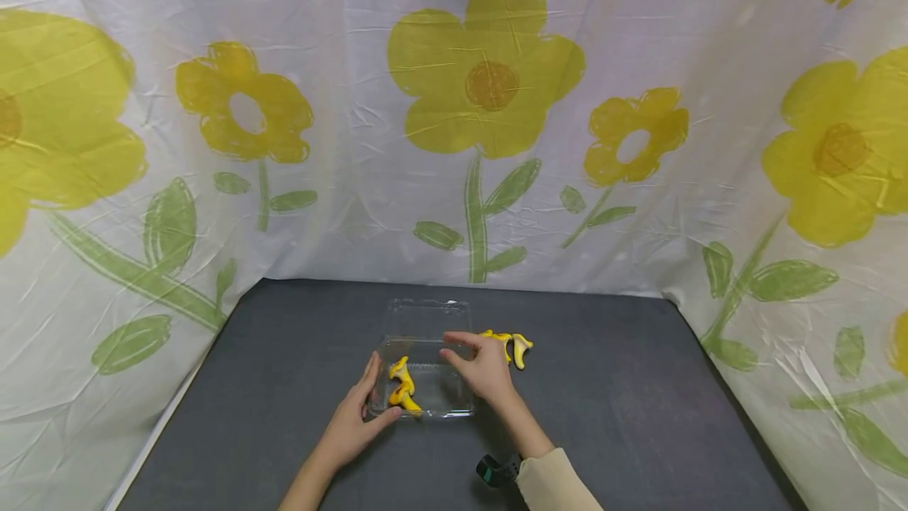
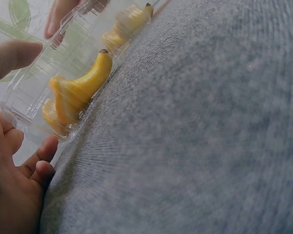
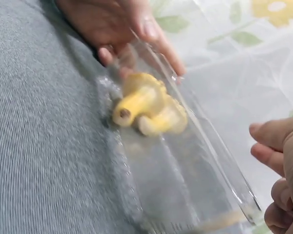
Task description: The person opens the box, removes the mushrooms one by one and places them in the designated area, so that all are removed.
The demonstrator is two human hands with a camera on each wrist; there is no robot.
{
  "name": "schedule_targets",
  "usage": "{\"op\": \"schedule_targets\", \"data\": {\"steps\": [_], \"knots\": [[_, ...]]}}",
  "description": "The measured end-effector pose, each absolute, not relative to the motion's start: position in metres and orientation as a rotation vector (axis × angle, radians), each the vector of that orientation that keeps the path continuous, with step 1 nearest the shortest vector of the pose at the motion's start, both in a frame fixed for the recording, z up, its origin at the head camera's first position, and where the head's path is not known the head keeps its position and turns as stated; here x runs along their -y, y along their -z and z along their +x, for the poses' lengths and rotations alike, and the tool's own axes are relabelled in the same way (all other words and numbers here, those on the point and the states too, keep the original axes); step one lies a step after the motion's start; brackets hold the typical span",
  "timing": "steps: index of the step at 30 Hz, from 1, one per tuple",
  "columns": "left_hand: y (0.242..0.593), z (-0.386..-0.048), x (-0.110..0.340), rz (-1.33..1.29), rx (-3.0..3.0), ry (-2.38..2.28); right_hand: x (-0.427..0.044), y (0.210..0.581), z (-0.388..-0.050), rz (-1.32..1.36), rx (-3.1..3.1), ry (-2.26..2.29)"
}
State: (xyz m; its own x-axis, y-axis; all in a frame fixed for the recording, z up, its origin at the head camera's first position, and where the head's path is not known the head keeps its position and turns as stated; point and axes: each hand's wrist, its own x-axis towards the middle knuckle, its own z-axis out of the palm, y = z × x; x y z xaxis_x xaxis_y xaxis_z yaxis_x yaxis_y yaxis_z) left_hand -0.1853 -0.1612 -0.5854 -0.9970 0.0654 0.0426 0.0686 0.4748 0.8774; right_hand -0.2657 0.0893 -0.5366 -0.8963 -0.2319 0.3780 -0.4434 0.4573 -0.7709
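Observation:
A clear plastic clamshell container (image 1: 443, 404) lies on the dark table with its lid (image 1: 426, 318) tipped back. Two small yellow banana-shaped pieces (image 1: 402, 385) sit in its left part; one curved piece (image 2: 88, 83) shows its brown tip in the left wrist view. My left hand (image 1: 355, 420) holds the container's left side, fingers along the wall and thumb at the front edge. Over the right side hovers my right hand (image 1: 485, 369), thumb and forefinger apart, with nothing visible between them. In the right wrist view its fingers (image 3: 271, 134) are apart from the rim.
More yellow banana-shaped pieces (image 1: 521, 351) lie on the table to the right of the container, some partly behind my right hand. A black wrist device (image 1: 496, 470) is on my right wrist. A white curtain (image 1: 355, 219) with printed flowers borders the table (image 1: 617, 432).

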Motion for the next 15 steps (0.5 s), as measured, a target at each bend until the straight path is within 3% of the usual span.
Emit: {"op": "schedule_targets", "data": {"steps": [15], "knots": [[0.588,-0.187,0.163,-0.107,2.716,1.593,-0.059,0.534,-0.271,0.796,2.662,-1.339]]}}
